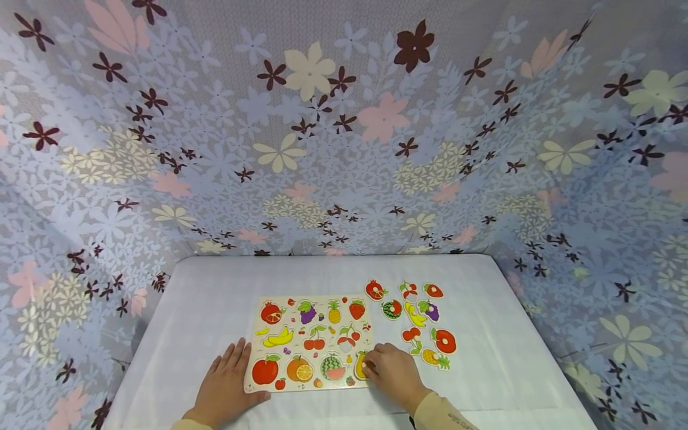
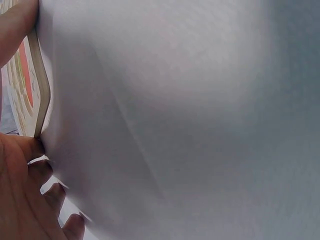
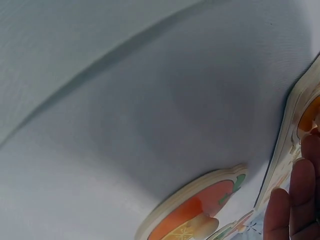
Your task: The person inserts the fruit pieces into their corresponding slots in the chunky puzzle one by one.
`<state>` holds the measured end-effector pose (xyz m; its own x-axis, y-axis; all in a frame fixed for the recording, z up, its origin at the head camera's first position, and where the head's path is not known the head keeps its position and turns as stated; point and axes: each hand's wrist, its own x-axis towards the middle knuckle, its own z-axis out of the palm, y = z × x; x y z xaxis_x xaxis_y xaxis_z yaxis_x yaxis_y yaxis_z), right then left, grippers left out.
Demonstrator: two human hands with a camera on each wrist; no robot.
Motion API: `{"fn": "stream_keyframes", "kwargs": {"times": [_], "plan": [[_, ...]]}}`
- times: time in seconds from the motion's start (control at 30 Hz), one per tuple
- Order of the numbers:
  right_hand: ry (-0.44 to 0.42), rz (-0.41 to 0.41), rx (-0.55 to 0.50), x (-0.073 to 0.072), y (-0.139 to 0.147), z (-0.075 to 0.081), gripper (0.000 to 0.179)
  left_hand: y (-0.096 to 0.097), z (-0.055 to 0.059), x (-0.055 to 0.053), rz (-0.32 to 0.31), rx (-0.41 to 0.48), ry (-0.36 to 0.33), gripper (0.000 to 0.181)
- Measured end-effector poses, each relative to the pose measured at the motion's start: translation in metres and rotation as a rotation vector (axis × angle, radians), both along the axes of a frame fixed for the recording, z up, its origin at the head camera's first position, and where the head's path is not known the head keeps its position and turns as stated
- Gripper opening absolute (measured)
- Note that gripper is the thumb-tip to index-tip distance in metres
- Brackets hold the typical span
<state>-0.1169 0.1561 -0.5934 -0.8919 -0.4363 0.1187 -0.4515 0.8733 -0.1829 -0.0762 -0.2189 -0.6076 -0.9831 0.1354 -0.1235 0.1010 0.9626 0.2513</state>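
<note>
A wooden fruit puzzle board point(image 1: 301, 389) lies on the white-covered table. My left hand point(image 1: 224, 379) rests flat at its left side, fingers straight, with the thumb along the lower left corner. In the left wrist view the thumb point(image 2: 17, 32) and fingers stand on either side of the board's corner point(image 2: 44, 95). My right hand point(image 1: 395, 373) pinches a yellow-orange fruit puzzle piece point(image 1: 360, 369) at the board's lower right corner. Its fingers cover part of the piece. In the right wrist view the fingertips are at the piece point(image 3: 308, 117), which overlaps the board.
Several loose knobbed fruit pieces lie right of the board, among them a watermelon point(image 1: 390, 310), bananas point(image 1: 414, 315), a pineapple point(image 1: 430, 357) and a round red fruit point(image 1: 447, 341). A flowered cloth point(image 1: 333, 179) hangs behind the table point(image 1: 215, 286) and at both sides.
</note>
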Motion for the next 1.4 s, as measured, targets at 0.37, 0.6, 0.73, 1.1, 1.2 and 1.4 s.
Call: {"fn": "stream_keyframes", "kwargs": {"times": [0.37,0.6,0.73,1.1,1.2,1.4], "plan": [[-0.026,-0.013,0.034,0.0007,-0.0030,-0.0032,0.018,-0.0007,0.0000,0.0012,-0.011,0.002,-0.001,0.123],[-0.014,-0.001,0.003,0.0009,-0.0036,-0.0045,0.015,-0.0002,0.0042,0.0014,-0.008,-0.005,-0.022,0.123],[-0.017,-0.002,0.000,0.0008,-0.0045,-0.0034,0.015,0.0005,0.0066,0.0016,-0.009,-0.003,-0.023,0.123],[-0.002,-0.003,-0.008,0.0021,-0.0041,-0.0031,0.015,0.0000,0.0035,0.0006,-0.009,0.010,-0.016,0.124],[-0.010,-0.007,-0.012,0.0020,-0.0041,-0.0032,0.015,0.0000,0.0030,0.0006,-0.007,0.006,-0.018,0.124],[-0.014,-0.007,-0.022,0.0022,-0.0040,-0.0025,0.015,-0.0001,0.0024,0.0002,-0.002,-0.001,-0.024,0.123]]}}
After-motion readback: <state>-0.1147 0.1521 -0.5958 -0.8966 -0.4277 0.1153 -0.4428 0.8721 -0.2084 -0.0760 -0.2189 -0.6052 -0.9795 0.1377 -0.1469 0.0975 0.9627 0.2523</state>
